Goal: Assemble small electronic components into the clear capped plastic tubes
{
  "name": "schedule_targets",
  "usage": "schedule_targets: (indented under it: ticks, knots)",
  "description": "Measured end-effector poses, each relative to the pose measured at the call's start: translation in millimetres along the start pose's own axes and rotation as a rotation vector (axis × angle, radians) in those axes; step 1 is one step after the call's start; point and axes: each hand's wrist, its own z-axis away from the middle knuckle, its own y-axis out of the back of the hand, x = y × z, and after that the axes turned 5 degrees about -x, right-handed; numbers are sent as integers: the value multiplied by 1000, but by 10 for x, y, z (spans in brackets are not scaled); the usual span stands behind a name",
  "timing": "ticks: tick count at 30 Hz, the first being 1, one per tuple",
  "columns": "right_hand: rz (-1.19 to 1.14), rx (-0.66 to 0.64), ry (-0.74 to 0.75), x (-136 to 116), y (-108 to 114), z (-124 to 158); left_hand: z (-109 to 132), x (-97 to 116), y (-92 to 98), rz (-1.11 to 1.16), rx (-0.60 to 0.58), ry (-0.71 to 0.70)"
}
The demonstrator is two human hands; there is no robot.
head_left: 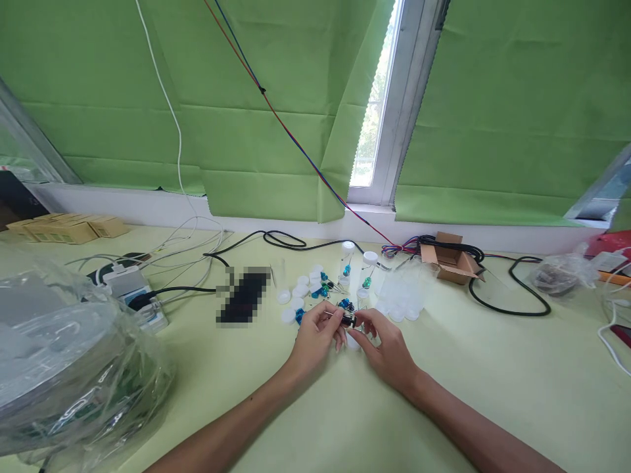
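A small black cylindrical part (pixel 349 320), with a thin wire-like end, is held between my hands above the table. My left hand (pixel 319 332) pinches it from the left with thumb and fingers. On the other end, the thumb and forefinger of my right hand (pixel 387 341) close around its tip. Just beyond lie blue parts (pixel 346 304) with thin metal leads, and more blue pieces (pixel 320 291) lie to the left. Clear tubes with white caps (pixel 370 259) stand behind my hands, holding blue and green parts. White round caps (pixel 302 289) lie scattered to the left.
Clear plastic pieces (pixel 404 295) lie right of the tubes. An open cardboard box (pixel 451 263) and black cables (pixel 513 314) are at the back right. A power strip (pixel 148 305) and a large plastic-wrapped reel (pixel 64 368) occupy the left. A pixelated dark object (pixel 244 295) lies near the caps.
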Motion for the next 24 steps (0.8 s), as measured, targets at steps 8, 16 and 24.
schedule_targets:
  ticks: [8, 16, 24]
  knots:
    - [-20, -9, 18, 36, -6, 10, -4, -18, -7, 1, -9, -5]
    - [-11, -28, -22, 48, -26, 22, 14, 37, -41, -11, -15, 3]
    - [-3, -40, -46, 36, 0, 13, 10, 16, -29, -13, -12, 2]
